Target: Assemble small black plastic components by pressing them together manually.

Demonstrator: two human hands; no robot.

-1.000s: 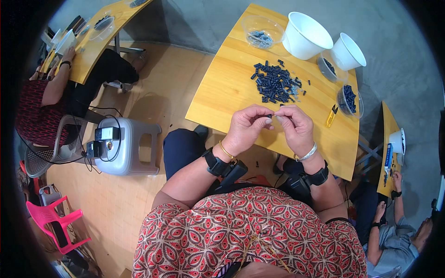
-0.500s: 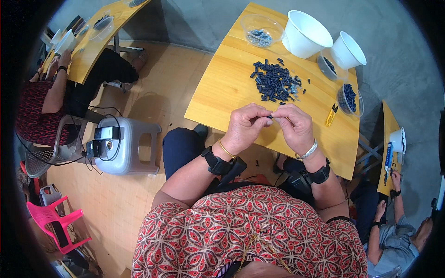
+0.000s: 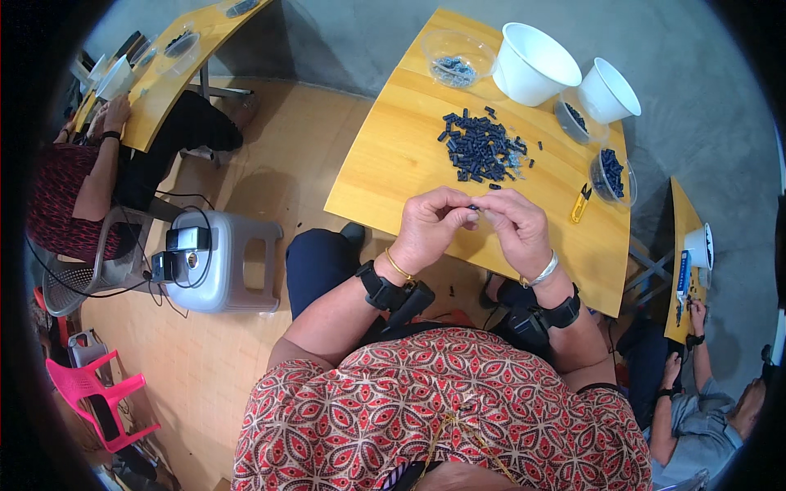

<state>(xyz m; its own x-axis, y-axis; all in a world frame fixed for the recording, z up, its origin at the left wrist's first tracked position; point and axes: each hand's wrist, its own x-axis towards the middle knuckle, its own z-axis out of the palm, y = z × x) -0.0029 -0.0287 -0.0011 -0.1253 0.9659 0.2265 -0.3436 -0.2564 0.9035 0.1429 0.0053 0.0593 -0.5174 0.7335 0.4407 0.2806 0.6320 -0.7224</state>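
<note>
Currently I pinch a small dark piece (image 3: 472, 208) in the left hand (image 3: 430, 227); the right hand (image 3: 517, 227) meets it, its own grip unclear to me. Beyond both hands, black pieces (image 3: 480, 149) lie heaped on the counter (image 3: 385, 164), with yellow snips (image 3: 580, 206) to the right.

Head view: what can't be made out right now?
All in the head view:
Small dark piece: mostly covered by the left hand, too small for detail.
Whether the right hand grips it too: hidden where the hands meet.
Larger white tub: floor hidden by its near wall.
Co-worker at left: head lost at the dark lens rim.
</note>
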